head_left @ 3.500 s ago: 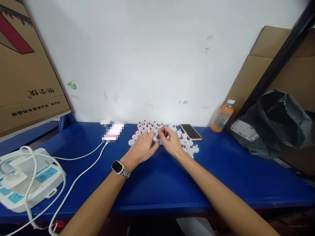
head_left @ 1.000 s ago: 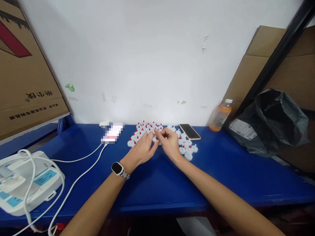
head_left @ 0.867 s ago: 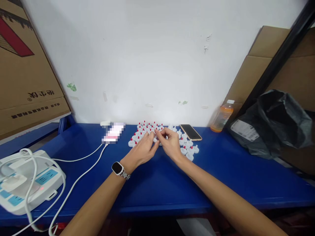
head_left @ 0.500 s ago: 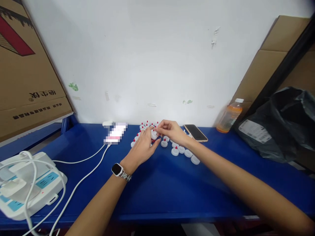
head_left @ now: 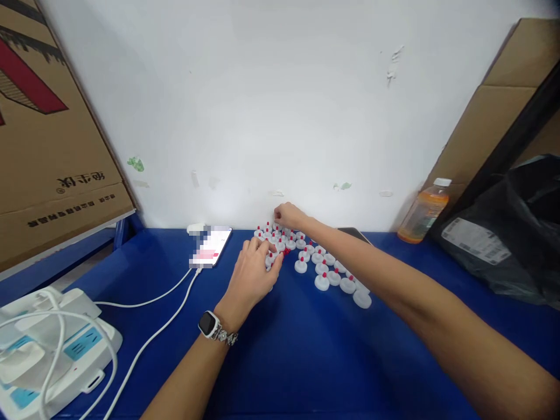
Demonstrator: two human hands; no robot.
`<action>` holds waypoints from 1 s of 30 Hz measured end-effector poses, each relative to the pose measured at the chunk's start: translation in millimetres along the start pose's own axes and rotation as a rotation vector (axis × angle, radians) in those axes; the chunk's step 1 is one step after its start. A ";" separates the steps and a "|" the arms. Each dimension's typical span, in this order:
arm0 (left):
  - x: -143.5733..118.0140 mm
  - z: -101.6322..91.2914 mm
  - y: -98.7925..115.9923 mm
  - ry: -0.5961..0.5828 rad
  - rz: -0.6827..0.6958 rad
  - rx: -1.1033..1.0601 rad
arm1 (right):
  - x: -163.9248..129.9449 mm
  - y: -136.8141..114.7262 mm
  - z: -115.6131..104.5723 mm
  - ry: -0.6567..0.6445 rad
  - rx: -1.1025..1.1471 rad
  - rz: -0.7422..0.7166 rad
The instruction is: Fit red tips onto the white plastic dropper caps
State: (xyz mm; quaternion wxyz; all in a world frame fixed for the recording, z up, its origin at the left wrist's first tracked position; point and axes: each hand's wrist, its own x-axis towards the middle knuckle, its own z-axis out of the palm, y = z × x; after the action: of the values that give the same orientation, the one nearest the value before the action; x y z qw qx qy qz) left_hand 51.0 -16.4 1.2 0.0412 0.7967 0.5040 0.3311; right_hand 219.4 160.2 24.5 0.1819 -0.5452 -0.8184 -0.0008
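Several small white caps with red tips stand clustered on the blue table near the white wall. My left hand, with a watch on its wrist, rests palm down at the cluster's near left edge, fingers curled over some caps. My right hand reaches across to the far edge of the cluster by the wall, fingertips pinched at a cap there. Whether it holds that cap is too small to tell.
A phone on a white cable lies left of the caps. A white power strip sits at the near left, another phone behind my right arm, an orange drink bottle and a black bag at right. Cardboard boxes flank both sides.
My right hand has left the middle of the cluster and reached to its far edge by the wall. My left hand stays at the caps. The camera has shifted closer and left.
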 end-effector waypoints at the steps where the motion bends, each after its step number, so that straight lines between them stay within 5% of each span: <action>1: 0.1 0.4 1.3 0.002 0.002 -0.002 | -0.8 0.2 0.6 -0.012 -0.014 -0.009; 15: -0.7 1.8 2.4 0.005 0.003 0.029 | -6.3 2.3 1.2 -0.017 0.034 -0.065; 21: 1.5 3.1 7.8 0.027 0.060 0.057 | -76.8 37.7 -31.3 0.175 0.114 0.024; 25: 6.6 8.7 19.7 -0.020 0.115 0.026 | -123.9 64.6 -38.6 0.083 0.040 0.212; 30: 27.3 16.9 32.4 -0.068 0.169 0.060 | -120.3 72.0 -31.7 0.032 0.014 0.315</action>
State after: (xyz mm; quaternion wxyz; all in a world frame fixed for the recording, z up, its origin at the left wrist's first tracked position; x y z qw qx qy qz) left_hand 93.2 -5.0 14.3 0.0063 0.8480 0.4430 0.2909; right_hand 333.9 75.8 4.0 0.1967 -0.6653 -0.7198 0.0244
